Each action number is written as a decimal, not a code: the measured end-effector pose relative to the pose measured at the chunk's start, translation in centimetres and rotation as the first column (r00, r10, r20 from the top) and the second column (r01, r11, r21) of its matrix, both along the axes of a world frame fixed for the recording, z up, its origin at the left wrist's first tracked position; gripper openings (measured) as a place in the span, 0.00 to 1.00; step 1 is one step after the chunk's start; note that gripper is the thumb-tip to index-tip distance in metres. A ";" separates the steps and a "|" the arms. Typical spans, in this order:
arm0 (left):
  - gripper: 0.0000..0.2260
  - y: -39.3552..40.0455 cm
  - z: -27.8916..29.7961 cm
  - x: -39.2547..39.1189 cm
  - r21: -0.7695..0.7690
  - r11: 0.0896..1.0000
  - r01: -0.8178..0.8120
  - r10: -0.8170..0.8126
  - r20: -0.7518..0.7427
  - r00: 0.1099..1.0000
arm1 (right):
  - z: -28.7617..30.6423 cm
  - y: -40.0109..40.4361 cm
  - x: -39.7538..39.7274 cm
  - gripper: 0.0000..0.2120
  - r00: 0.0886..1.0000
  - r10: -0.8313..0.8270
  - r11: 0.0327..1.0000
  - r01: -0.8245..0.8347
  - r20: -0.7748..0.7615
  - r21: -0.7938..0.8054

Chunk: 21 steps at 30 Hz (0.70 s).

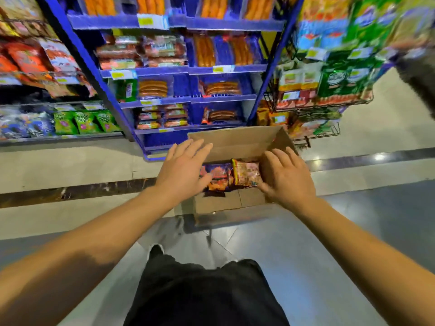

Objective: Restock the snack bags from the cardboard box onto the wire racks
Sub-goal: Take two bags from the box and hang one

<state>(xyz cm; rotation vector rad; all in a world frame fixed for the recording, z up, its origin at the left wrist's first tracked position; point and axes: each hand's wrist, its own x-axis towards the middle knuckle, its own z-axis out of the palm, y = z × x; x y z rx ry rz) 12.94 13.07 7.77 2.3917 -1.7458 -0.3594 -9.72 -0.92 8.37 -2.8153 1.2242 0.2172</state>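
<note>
Head cam has both hands, left hand (182,171) and right hand (286,176), spread flat and holding nothing over the cardboard box (235,140) on the floor, snack bags (231,175) inside, so it looks like the grab step, then lifting them to the wire racks (315,109)

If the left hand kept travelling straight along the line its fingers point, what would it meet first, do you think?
The left hand points forward and slightly right, over the cardboard box. Most likely its fingertips would first meet the box's raised far flap; the dark orange snack bag lies lower, under the thumb. Depth is hard to judge from this single view.
</note>
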 end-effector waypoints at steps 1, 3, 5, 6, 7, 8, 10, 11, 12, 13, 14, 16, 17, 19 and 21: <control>0.32 -1.1 -0.1 -0.9 0.002 1.000 0.001 -0.001 -0.008 1.000 | 0.0 -1.2 -1.1 0.41 1.000 -0.013 1.000 0.014 -0.012 0.013; 0.32 -3.1 -0.4 -2.0 0.014 1.000 -0.001 0.001 -0.018 1.000 | -0.2 -3.4 -2.7 0.42 0.999 -0.037 0.999 0.037 -0.016 0.030; 0.33 -4.8 -1.2 -2.5 0.045 0.999 -0.012 0.013 -0.022 1.000 | -0.6 -5.3 -3.6 0.42 0.998 -0.058 0.998 0.058 -0.017 0.037; 0.33 -5.5 -1.7 -2.6 0.051 0.999 -0.017 0.018 -0.027 0.999 | -0.9 -6.2 -3.7 0.42 0.997 -0.073 0.996 0.074 -0.024 0.048; 0.33 -6.2 -2.4 -2.6 0.048 0.999 -0.022 0.023 -0.032 0.999 | -1.3 -6.9 -3.8 0.41 0.996 -0.088 0.994 0.090 -0.031 0.059; 0.34 -7.1 -3.2 -2.5 0.046 0.999 -0.025 0.027 -0.036 0.999 | -1.8 -7.7 -3.7 0.41 0.994 -0.099 0.993 0.102 -0.038 0.067; 0.33 -8.8 -4.8 -2.1 0.079 0.996 -0.028 0.033 -0.059 0.998 | -2.7 -9.0 -3.4 0.40 0.991 -0.120 0.989 0.124 -0.052 0.084; 0.33 -9.6 -5.7 -1.9 0.103 0.994 -0.036 0.044 -0.075 0.996 | -3.2 -9.7 -3.3 0.40 0.991 -0.127 0.987 0.132 -0.052 0.096; 0.33 -10.4 -6.5 -1.8 0.139 0.989 -0.044 0.057 -0.087 0.995 | -3.8 -10.4 -3.2 0.41 0.990 -0.132 0.985 0.138 -0.053 0.107; 0.32 -11.2 -7.3 -1.7 0.152 0.987 -0.046 0.062 -0.099 0.993 | -4.5 -11.0 -3.0 0.41 0.989 -0.138 0.983 0.144 -0.061 0.117; 0.32 -11.8 -8.2 -1.6 0.145 0.989 -0.036 0.052 -0.109 0.993 | -5.3 -11.7 -3.0 0.41 0.987 -0.140 0.980 0.150 -0.078 0.129; 0.32 -13.1 -10.2 -1.4 0.109 0.993 -0.037 0.051 -0.131 0.990 | -7.3 -13.1 -2.8 0.42 0.983 -0.146 0.974 0.163 -0.116 0.157; 0.32 -13.9 -11.2 -1.3 0.134 0.990 -0.046 0.062 -0.124 0.990 | -8.4 -13.9 -2.7 0.42 0.980 -0.148 0.971 0.170 -0.136 0.170; 0.32 -15.6 -13.4 -1.1 0.198 0.979 -0.044 0.064 -0.093 0.994 | -10.8 -15.6 -2.3 0.42 0.977 -0.134 0.964 0.168 -0.168 0.205; 0.32 -17.3 -16.1 -1.0 0.230 0.971 -0.064 0.091 -0.109 0.990 | -13.9 -17.5 -1.8 0.42 0.973 -0.113 0.956 0.162 -0.199 0.246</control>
